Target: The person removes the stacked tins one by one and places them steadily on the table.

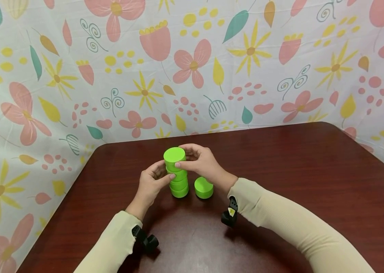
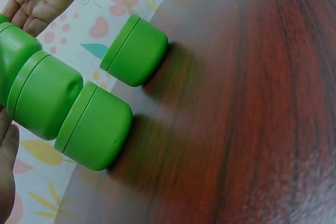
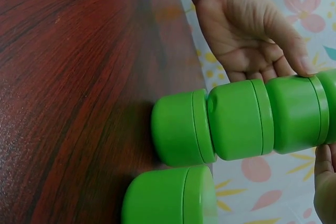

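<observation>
Several round green lidded jars [image 1: 180, 185] form an upright, slightly uneven column on the table. At its top, my right hand [image 1: 207, 165] holds the uppermost jar [image 1: 173, 154], thumb across the front and fingers behind. Lower on the column's left side, my left hand [image 1: 149, 185] grips a jar [image 3: 295, 113] beneath it, its thumb tip near that jar's lid seam in the right wrist view. One more green jar [image 1: 203, 189] stands alone just right of the column, apart from it, below the right forearm.
The dark reddish-brown wooden table [image 1: 280, 163] has a glossy surface and rounded far corners. A white cloth [image 1: 212, 106] with a flower and leaf pattern hangs behind and to its left. Black wrist cameras [image 1: 147, 240] are strapped over both light sleeves [image 1: 280, 212].
</observation>
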A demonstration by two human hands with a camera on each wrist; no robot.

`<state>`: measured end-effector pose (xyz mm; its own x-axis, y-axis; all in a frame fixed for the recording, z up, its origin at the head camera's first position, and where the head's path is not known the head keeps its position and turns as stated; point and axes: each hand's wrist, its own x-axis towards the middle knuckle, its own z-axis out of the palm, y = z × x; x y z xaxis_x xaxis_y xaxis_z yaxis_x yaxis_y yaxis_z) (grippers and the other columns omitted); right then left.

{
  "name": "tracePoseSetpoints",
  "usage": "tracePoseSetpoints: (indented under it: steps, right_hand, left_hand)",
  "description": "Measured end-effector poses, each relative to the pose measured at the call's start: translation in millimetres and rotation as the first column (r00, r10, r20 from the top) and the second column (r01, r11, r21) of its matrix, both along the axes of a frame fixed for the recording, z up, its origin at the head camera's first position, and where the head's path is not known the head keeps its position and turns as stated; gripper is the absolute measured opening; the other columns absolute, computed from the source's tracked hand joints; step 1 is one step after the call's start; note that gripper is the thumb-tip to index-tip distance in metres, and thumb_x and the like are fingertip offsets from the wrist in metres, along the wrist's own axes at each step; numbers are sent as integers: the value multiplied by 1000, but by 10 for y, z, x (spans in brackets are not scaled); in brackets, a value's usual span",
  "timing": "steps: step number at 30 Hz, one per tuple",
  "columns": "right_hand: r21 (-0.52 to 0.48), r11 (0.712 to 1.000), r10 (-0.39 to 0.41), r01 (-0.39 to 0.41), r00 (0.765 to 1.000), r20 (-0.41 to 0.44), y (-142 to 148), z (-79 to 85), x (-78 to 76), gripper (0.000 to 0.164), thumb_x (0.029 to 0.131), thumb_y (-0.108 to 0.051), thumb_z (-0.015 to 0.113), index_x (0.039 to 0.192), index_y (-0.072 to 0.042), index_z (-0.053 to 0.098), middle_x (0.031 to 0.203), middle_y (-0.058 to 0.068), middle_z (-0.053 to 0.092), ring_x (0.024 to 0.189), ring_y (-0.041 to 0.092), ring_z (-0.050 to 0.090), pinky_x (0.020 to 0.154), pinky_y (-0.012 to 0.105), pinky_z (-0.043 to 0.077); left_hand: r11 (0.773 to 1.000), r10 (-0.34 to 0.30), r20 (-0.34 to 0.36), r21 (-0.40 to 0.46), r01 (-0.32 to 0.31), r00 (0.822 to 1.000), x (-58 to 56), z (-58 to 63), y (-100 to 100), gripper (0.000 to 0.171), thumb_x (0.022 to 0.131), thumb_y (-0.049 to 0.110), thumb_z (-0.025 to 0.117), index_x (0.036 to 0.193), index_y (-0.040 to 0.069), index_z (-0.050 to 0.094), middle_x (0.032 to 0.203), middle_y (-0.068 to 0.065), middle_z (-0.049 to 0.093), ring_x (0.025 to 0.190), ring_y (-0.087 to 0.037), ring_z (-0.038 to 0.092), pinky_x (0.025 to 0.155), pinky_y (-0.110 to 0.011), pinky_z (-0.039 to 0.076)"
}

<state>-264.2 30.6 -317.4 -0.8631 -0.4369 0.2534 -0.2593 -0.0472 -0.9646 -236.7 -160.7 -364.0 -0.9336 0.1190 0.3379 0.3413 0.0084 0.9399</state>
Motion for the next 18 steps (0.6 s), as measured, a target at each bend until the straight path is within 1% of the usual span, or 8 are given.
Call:
tracePoseSetpoints:
  steps: [3,7,11,18]
  right_hand:
    - [-4,1000,0,0,1000,-12,-3,-3,-1,46,80,-8,70,124,-4,55,113,10,62,101,24,60,81,31,52]
    - [-8,1000,-2,2,1000,-20,-6,-5,-3,45,80,-8,70,123,-4,56,112,10,62,99,21,61,81,31,52]
    - [-13,1000,-7,6,1000,-18,-3,-10,-4,44,80,-7,70,122,-5,56,112,10,62,97,19,62,80,31,52]
    - [-28,1000,-8,7,1000,-18,37,7,2,43,81,-9,70,122,-5,56,112,10,61,96,20,62,81,32,52]
  left_hand:
    - [1000,0,-2,3,0,1000,1,3,1,46,81,-4,67,124,-3,54,119,-22,59,104,-12,61,85,-27,50]
    - [1000,-4,-6,6,4,1000,-2,4,2,45,81,-3,66,124,-3,54,118,-20,60,104,-12,61,85,-27,50]
    - [1000,-8,-2,10,9,1000,-3,1,3,45,81,-3,66,125,-3,54,119,-22,59,105,-12,61,85,-27,50]
    - [1000,-6,5,7,6,1000,-12,-2,-4,46,81,-3,66,125,-2,54,120,-25,58,103,-13,61,82,-26,51]
